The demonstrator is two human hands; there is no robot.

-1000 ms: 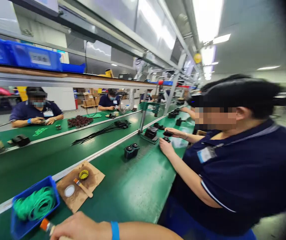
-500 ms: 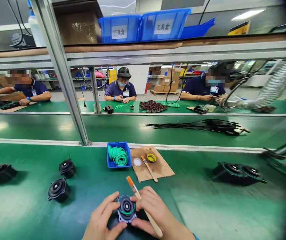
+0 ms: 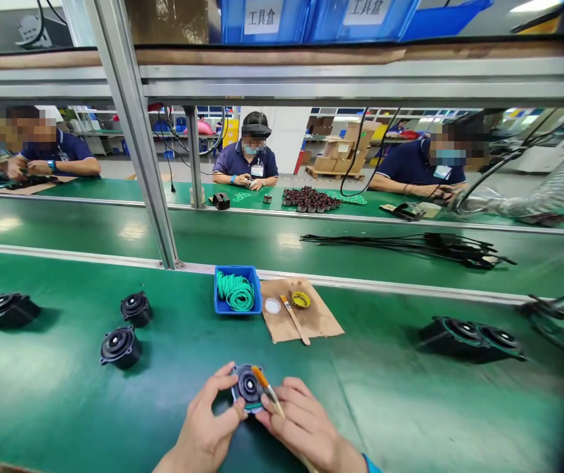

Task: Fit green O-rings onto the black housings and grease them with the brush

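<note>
A round black motor-like part (image 3: 245, 389) with concentric rings and small lugs is between my hands. The fingers and thumb of my left hand (image 3: 209, 415) close on its left side. My right hand (image 3: 302, 419) holds a wooden-handled paintbrush (image 3: 273, 398) and its fingertips also touch the part's lower right edge. The brush's orange bristles slant over the upper right of the part. A green rubber ring (image 3: 253, 407) shows along the part's near edge; the rest of it is hidden.
Ahead are a blue bin (image 3: 236, 311) of green rings and cardboard (image 3: 329, 326) bearing another brush (image 3: 296, 320), a white lid (image 3: 272, 306) and a yellow-rimmed pot (image 3: 300, 300). Similar black parts (image 3: 121, 347) stand left, a double one (image 3: 474, 340) right. A metal post (image 3: 137, 144) rises ahead. Co-workers sit opposite.
The view has tipped downward. The part has turned in my hands, and the green ring shows lower on it. The brush tip has come over the part's upper right.
</note>
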